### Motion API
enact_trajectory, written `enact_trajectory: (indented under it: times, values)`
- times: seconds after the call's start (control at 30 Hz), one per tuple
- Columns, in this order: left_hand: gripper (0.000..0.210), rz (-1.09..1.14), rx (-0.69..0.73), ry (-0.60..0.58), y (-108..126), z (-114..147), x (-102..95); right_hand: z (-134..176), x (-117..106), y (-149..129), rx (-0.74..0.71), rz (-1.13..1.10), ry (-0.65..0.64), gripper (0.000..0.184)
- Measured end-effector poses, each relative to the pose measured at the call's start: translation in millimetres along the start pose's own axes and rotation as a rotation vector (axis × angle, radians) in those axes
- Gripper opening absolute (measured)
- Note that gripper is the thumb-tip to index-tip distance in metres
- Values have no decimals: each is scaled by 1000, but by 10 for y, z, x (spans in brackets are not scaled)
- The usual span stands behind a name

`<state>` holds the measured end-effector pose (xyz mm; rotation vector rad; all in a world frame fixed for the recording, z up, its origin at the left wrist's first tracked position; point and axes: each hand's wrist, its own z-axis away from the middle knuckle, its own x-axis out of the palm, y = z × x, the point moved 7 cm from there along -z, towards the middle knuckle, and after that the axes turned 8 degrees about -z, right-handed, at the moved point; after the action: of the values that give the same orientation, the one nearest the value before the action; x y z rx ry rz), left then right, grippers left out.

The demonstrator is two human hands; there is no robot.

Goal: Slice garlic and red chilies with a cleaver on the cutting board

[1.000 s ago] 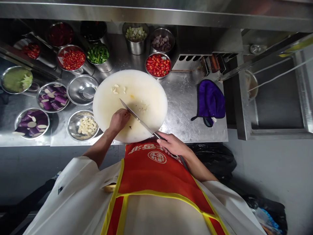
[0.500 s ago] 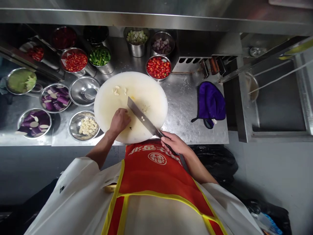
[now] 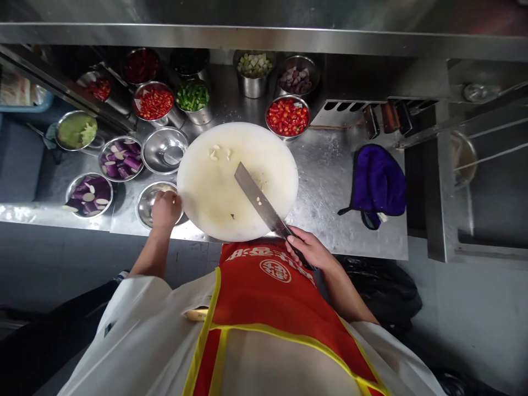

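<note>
My right hand (image 3: 309,250) grips the black handle of a cleaver (image 3: 259,201), whose long blade lies low over the white round cutting board (image 3: 202,203). A small pale bit clings to the blade. Several garlic cloves (image 3: 214,151) lie on the board's far left, with finely cut bits beside the blade and a dark scrap near the front. Over a steel bowl (image 3: 144,206) left of the board, my left hand (image 3: 166,210) is closed, fingers curled down. It hides most of the garlic inside, and what it pinches, if anything, cannot be made out.
Bowls of cut eggplant (image 3: 88,195) and an empty steel bowl (image 3: 165,149) stand at left. Behind are containers of red chilies (image 3: 287,116), green peppers (image 3: 192,96) and chopped pieces. A purple cloth (image 3: 378,179) and a knife rack (image 3: 342,113) are at right; a steel shelf (image 3: 264,38) overhangs.
My left hand has moved left from the board to the garlic bowl. My right hand still holds the cleaver over the board. The whole view has shifted somewhat.
</note>
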<state>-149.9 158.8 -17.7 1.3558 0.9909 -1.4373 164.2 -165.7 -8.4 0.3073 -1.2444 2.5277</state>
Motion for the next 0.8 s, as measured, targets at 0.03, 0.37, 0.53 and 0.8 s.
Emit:
enact_trajectory:
  times: [0.03, 0.37, 0.53, 0.8]
  values:
    - [27, -53, -28, -59, -167, -11, 44, -1, -3, -1, 0, -3, 2, 46]
    - [29, 31, 111, -32, 401, -699, -116, 8, 1, 2, 14, -28, -3, 44]
    - [27, 232, 270, 44, 1333, -1108, -176, 10, 16, 29, 36, -34, -3, 46]
    - [24, 115, 124, -52, 1261, -1405, -66, 19, 38, 75, 41, -73, 29, 47]
